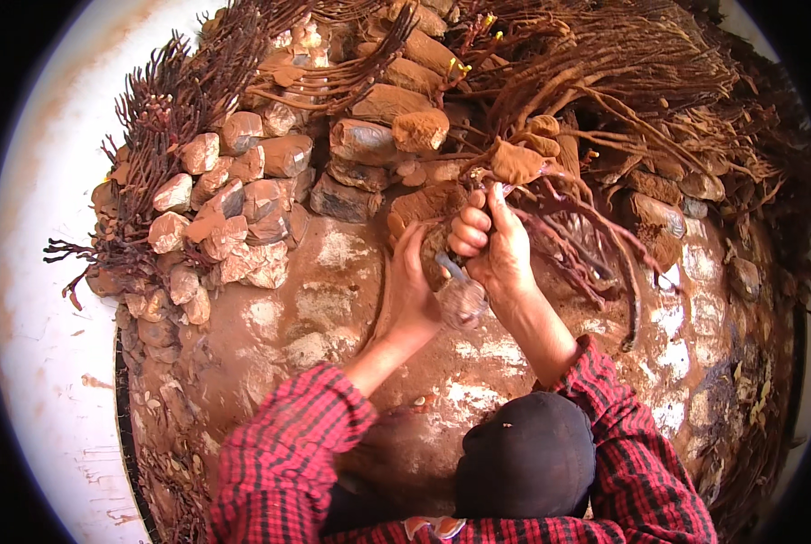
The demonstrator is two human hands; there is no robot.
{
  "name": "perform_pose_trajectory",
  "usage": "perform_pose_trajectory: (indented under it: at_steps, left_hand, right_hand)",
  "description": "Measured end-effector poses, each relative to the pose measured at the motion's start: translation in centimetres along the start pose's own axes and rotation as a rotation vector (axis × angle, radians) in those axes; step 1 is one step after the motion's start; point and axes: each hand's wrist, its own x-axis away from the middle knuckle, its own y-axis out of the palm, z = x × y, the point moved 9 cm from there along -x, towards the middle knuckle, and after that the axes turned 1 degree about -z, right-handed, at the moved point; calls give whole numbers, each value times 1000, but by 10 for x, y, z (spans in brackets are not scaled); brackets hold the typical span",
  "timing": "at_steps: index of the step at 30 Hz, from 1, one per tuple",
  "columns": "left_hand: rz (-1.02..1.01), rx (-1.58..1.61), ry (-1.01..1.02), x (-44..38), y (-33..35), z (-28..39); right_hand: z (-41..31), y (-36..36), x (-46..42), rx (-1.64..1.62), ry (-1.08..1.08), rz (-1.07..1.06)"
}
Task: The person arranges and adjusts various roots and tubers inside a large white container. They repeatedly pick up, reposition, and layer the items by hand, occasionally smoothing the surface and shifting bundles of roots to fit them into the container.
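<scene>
My right hand (494, 238) is closed, thumb up, around the base of a cluster of dark red, branching stalks (568, 238) that look like antler-shaped reishi mushrooms. A brown, powder-coated cap or lump (517, 163) sits just above the thumb. Beside it, my left hand (409, 279) grips a small substrate block (463, 304) whose rounded end points towards me. A bluish strip (452, 265), perhaps plastic film, lies along that block. My left fingers are partly hidden behind it. Directly beyond both hands lies another brown-dusted block (426, 204).
Stacked, film-wrapped blocks (266, 190) rise at the left and centre, coated in brown powder. Long stalk bundles (616, 61) spread at the back right, darker ones (174, 115) at the left. White sheeting (52, 272) borders the left side. My dark-clothed knee (528, 455) is close below my hands.
</scene>
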Motion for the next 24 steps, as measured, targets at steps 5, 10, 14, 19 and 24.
perform_pose_trajectory:
  at_steps: [5,10,14,19,24]
  left_hand:
    - [-133,63,-122,-9,35,-15]
    - [-632,548,-386,15,54,-22]
    - [-894,12,152,29,37,7]
    - [-1027,-269,60,57,-2,-50]
    - [-1137,-81,-477,53,-7,-62]
  right_hand:
    - [-1,24,-7,165,-101,25]
    - [9,-39,0,390,-17,147]
    - [28,-24,16,115,354,64]
    - [10,-30,34,548,487,-22]
    - [27,-39,54,1471,277,-189]
